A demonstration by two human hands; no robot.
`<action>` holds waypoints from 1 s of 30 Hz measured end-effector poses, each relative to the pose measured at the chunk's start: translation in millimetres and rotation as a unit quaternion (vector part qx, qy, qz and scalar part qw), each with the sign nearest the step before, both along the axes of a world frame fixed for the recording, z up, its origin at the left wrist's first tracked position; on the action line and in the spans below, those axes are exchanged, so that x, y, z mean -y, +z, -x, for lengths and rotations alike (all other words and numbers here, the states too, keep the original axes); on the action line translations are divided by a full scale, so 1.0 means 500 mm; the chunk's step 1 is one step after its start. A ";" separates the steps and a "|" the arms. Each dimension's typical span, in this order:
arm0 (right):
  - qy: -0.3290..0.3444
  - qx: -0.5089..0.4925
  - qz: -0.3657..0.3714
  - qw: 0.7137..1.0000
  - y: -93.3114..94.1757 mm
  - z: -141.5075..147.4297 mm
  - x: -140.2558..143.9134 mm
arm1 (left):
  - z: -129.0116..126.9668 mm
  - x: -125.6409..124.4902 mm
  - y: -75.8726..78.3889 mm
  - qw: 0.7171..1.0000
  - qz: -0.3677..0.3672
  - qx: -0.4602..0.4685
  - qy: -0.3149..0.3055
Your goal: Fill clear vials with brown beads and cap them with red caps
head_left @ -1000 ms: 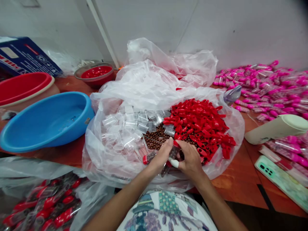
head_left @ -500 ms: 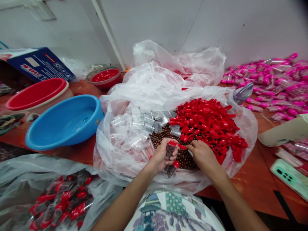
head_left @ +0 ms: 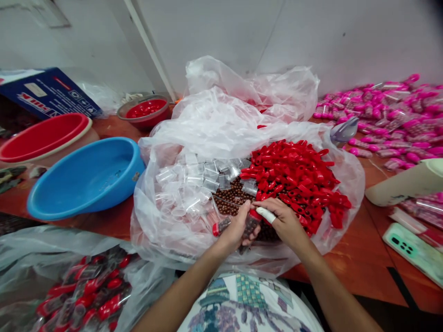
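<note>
My left hand [head_left: 236, 233] is closed around a clear plastic tube [head_left: 251, 226] of dark brown beads, its red end pointing away from me. My right hand [head_left: 289, 220], with white tape on the thumb, pinches the red cap [head_left: 255, 214] at that end; the fingertips partly hide it. Just left of the left hand lies another filled tube [head_left: 221, 226] with a red end. Loose brown beads [head_left: 230, 196] spread beneath both hands. Empty clear tubes [head_left: 190, 184] are heaped to the left and red caps [head_left: 292, 168] to the right, all on a plastic sheet [head_left: 152, 240].
A blue basin [head_left: 83, 180] and a red basin [head_left: 44, 136] stand at left. Filled red-ended tubes [head_left: 86, 295] lie in a bag at lower left. Pink-ended tubes [head_left: 391, 115] are piled at right, beside a pale bottle [head_left: 401, 184] and a phone [head_left: 411, 249].
My right hand has moved left, bringing its fingers onto the red cap against the left hand. The view has shifted slightly to the right.
</note>
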State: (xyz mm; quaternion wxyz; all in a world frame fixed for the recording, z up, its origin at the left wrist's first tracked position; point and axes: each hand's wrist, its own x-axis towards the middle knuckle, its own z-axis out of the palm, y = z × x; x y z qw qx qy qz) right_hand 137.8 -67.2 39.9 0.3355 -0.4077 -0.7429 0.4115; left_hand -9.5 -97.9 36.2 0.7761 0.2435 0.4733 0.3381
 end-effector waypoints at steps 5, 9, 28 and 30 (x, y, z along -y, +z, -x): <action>0.090 0.025 -0.007 0.996 0.010 -0.011 0.002 | -0.002 0.004 -0.004 0.998 0.010 -0.050 -0.022; 0.152 0.042 0.006 0.987 0.029 -0.033 -0.004 | -0.004 0.007 -0.005 0.998 0.016 -0.052 -0.038; 0.210 0.129 -0.052 0.968 0.069 -0.051 -0.014 | 0.002 -0.011 0.038 0.989 0.086 0.067 -0.102; 0.187 0.165 -0.091 0.964 0.069 -0.049 -0.014 | 0.000 -0.015 0.040 0.986 0.097 0.081 -0.105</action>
